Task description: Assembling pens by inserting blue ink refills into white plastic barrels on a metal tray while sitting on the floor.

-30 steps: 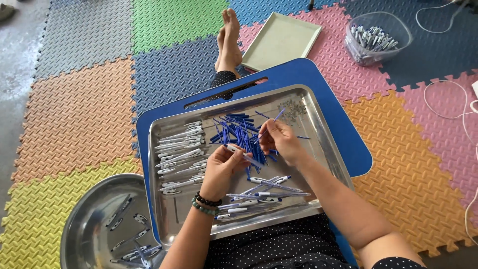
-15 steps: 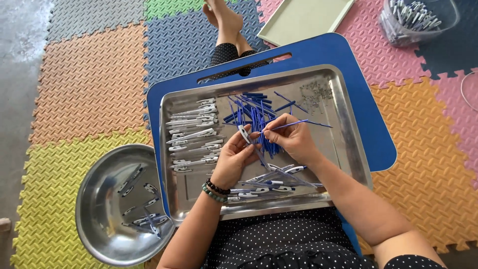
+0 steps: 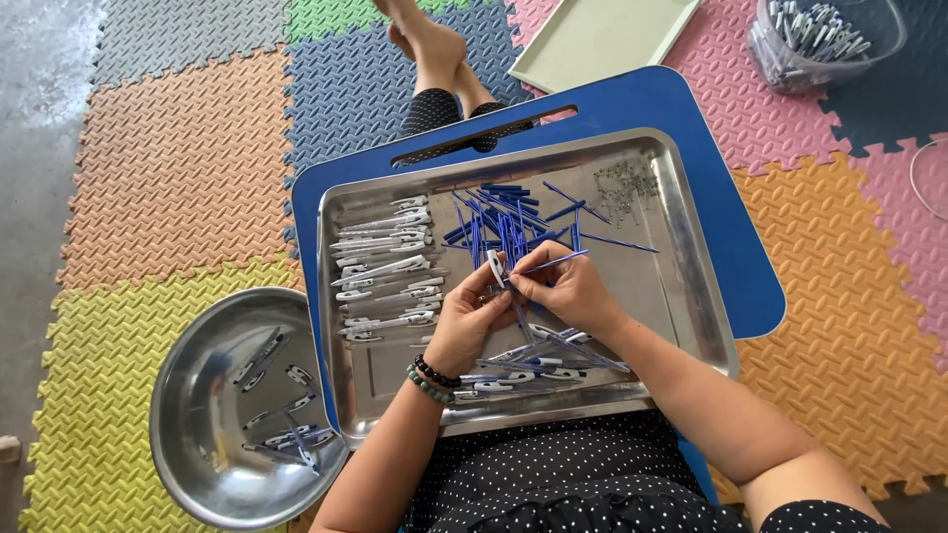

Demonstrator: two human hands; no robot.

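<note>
Head view: foam floor mats (image 3: 168, 158) in orange, yellow, blue and pink, seen from above. At centre, steel tray (image 3: 691, 296) on a blue lap board (image 3: 711, 128). Left hand (image 3: 472, 321) closed around a white pen barrel (image 3: 497, 266), pinched at the fingertips. Right hand (image 3: 565, 288) pinching a thin blue refill (image 3: 563, 261), tip touching the barrel. Loose blue refills (image 3: 504, 219) at 12 o'clock from the hands, white barrels (image 3: 380, 266) at 9, round steel bowl (image 3: 212, 395) at 8.

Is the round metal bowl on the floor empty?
No. The bowl beside the tray holds several pen parts lying loose on its bottom.
</note>
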